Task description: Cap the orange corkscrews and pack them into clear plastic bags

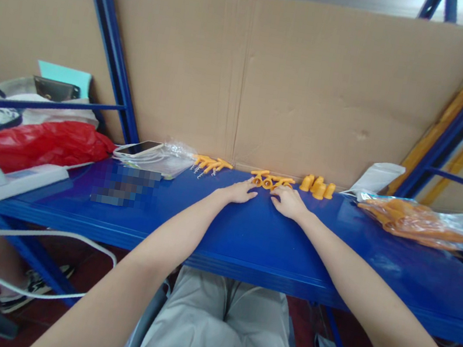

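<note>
Several orange-yellow corkscrews (266, 183) with T-shaped handles lie side by side at the back of the blue table, their round open ends facing me. My left hand (241, 191) rests palm down at the left end of this row. Its thumb is apart and its fingertips touch the leftmost corkscrew. At the right end, my right hand (291, 203) reaches over the last corkscrew, thumb spread to the left, its fingertips partly hidden. Loose T-handles with metal spirals (210, 165) lie to the left. Several yellow caps (319, 189) stand to the right.
A phone (142, 149) and clear plastic bags (175, 162) lie left on the blue table (242, 240). A bag of orange pieces (414, 221) is at right. Cardboard (338, 91) walls the back. A red bag (37, 141) and white cable (26, 230) are at far left.
</note>
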Demonstrator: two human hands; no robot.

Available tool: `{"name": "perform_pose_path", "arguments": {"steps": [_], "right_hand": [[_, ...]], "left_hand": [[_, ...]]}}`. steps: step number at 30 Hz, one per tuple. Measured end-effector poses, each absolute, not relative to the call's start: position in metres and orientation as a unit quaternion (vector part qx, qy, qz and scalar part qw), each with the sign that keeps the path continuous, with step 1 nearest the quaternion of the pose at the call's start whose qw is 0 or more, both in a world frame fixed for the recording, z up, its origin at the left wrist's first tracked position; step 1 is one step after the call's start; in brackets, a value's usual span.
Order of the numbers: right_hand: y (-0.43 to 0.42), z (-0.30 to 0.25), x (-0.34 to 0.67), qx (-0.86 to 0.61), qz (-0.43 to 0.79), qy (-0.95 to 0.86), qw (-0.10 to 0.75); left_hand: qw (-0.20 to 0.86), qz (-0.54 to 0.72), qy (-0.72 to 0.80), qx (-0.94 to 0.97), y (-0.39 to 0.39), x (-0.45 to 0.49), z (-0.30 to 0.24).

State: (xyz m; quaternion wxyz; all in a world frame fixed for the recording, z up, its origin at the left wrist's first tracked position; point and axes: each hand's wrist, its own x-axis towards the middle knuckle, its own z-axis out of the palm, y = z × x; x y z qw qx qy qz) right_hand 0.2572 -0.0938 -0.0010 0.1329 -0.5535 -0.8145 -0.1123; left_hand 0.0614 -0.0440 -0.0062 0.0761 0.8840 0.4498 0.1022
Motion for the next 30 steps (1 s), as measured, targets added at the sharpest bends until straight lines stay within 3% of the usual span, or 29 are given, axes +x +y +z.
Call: {"name": "perform_pose_path", "arguments": {"steps": [16,23,30], "right_hand": [[-0.091,0.005,0.266,-0.596,-0.105,-0.78,0.158],[-0.087,0.011,0.281,-0.634,-0.12,-0.73,0.227],[-0.067,-0.002,0.309,-0.703,-0.044,-0.679,0.208]], "left_hand": [[0.052,0.139,0.439,0.886,-0.046,0.063,-0.004],[0.016,0.137,0.558,0.818,-0.041,0.049,0.0],[0.03,0.106,0.7,0.706,-0.034,0.028,-0.004]]}}
